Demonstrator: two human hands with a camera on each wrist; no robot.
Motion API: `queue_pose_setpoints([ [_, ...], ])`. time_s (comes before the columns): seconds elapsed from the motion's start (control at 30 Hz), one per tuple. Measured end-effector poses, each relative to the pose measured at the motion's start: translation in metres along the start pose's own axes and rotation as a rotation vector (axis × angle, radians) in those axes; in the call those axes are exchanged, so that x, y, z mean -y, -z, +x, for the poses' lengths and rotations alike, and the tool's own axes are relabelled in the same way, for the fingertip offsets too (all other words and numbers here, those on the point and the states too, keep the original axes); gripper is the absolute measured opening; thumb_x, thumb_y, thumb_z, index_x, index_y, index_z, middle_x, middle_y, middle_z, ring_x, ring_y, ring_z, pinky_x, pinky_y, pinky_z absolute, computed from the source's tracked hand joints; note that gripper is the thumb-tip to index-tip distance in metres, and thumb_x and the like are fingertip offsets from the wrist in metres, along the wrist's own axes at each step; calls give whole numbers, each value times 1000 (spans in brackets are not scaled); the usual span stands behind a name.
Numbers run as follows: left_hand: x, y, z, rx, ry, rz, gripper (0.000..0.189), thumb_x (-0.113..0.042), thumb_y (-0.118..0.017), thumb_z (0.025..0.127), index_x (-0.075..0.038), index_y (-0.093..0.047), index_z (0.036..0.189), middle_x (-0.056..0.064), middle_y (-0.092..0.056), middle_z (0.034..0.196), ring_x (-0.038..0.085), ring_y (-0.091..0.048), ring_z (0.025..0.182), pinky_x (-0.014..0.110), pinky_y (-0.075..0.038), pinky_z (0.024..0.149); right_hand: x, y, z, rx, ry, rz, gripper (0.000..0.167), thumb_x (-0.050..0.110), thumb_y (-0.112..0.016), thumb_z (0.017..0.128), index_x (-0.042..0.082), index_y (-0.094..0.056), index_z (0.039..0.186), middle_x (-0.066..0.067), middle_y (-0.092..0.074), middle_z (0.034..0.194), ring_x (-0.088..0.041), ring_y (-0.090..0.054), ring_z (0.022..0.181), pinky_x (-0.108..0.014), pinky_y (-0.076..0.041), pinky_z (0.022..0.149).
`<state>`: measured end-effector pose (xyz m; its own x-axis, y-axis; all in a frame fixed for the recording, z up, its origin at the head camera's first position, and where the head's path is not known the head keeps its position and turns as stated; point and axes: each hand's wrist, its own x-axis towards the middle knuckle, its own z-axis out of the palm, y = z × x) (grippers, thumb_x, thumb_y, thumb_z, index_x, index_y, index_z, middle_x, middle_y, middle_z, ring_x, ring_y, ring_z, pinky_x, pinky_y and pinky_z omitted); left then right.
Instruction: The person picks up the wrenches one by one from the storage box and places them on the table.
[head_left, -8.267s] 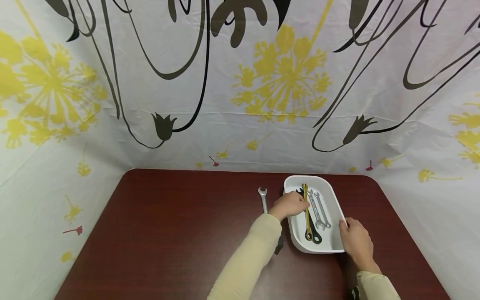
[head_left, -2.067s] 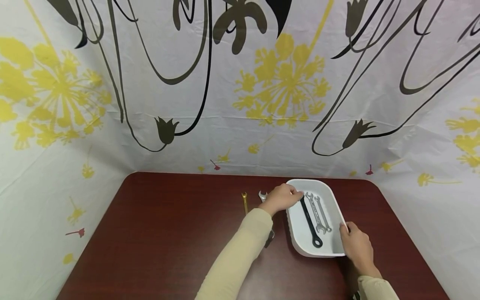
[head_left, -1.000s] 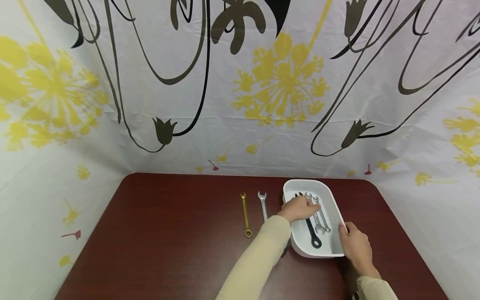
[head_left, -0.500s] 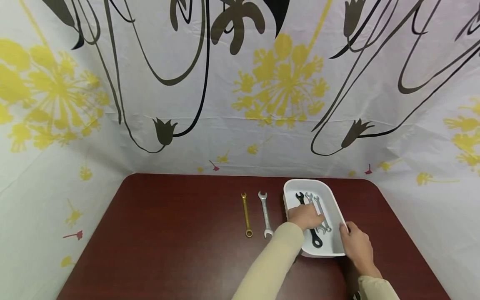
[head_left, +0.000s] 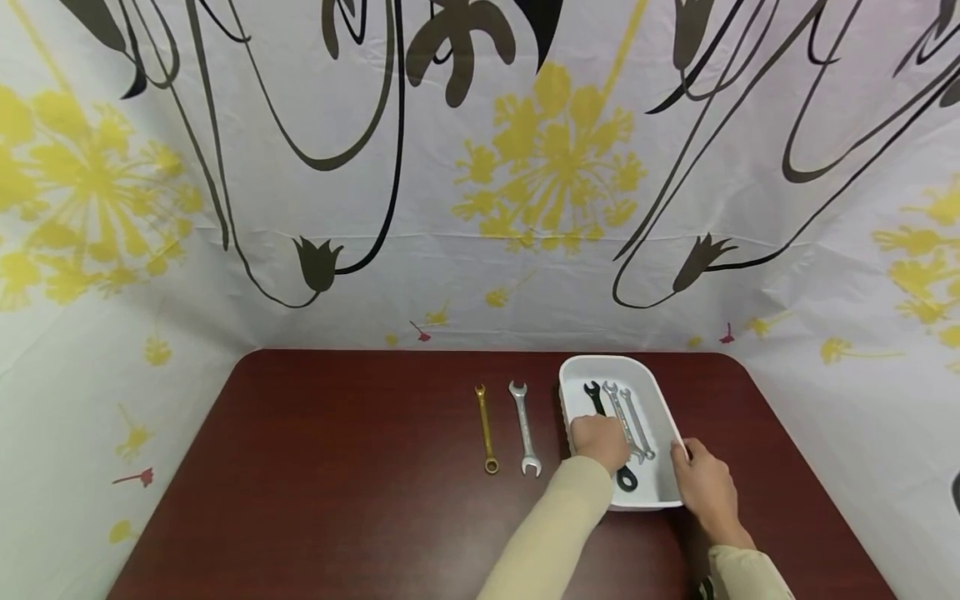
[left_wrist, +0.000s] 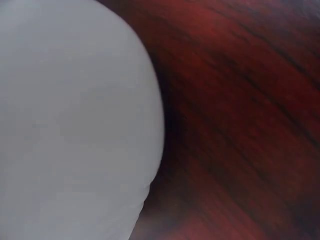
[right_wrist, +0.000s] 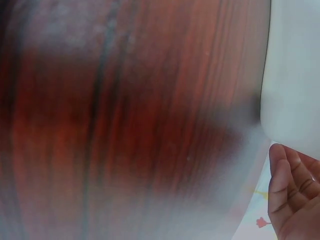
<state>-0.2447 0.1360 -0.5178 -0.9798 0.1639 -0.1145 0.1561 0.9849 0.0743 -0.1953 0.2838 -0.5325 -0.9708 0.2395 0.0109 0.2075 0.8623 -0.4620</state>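
In the head view my left hand (head_left: 602,440) reaches into the white tray (head_left: 651,492), its fingers curled down onto the handle of a black combination wrench (head_left: 627,479). The back of the hand hides the fingertips and the wrench's middle. Two silver wrenches (head_left: 619,408) lie side by side just right of it. My right hand (head_left: 705,483) grips the tray's right wall near the front corner; in the right wrist view its fingers (right_wrist: 282,182) bend at the tray's edge. The left wrist view shows only the tray's outside (left_wrist: 80,115) and wood.
Left of the tray, a larger silver open-end wrench (head_left: 524,429) and a gold combination wrench (head_left: 486,429) lie roughly parallel on the dark red table (head_left: 337,467). A white patterned cloth (head_left: 450,283) hangs behind the table and along both sides.
The gold wrench has gone from the tray to the table, left of the silver one. Lately my left hand has moved down the tray and drawn in over the black wrench. My right hand keeps its hold.
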Motion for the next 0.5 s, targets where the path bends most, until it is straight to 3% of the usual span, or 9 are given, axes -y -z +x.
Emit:
queue_pose_setpoints([
  [0.23,-3,-6,2,-3,10,94,30,-49,-62,86,-23,-72,74,-7,-69,69,9,-54,54,31,-39,47,1,1,1,9,2,1,46,34,-34,102,-3,-55,119,-34,-60,112,-48,-61,89,-57,-44,70],
  [0.5,-4,-12,4,4,12,114,31,-48,-61,87,-23,-72,74,-6,-66,65,10,-52,50,31,-39,47,0,0,1,6,-1,-2,46,35,-34,102,-2,-55,119,-34,-60,113,-51,-60,93,-58,-44,72],
])
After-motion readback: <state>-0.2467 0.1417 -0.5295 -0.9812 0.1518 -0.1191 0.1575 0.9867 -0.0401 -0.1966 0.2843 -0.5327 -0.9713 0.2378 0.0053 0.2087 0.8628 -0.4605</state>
